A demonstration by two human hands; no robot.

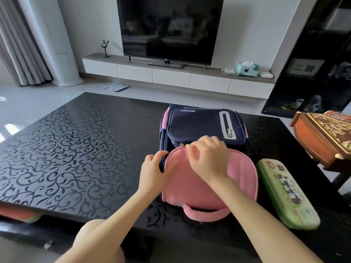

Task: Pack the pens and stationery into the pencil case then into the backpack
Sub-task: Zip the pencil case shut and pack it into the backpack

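Fingers (193,149) of the right hand (209,158) pinched the backpack (199,126) zip, left hand (153,168) gripped its edge; pencil case (286,192) lay shut alongside; bag likely needed opening next.

One wide-angle camera, worn on the head, looks forward and down from the near edge of the table (76,149). The backpack (199,126) sits close at 12 o'clock; the television (169,29) stands far off, also 12 o'clock.
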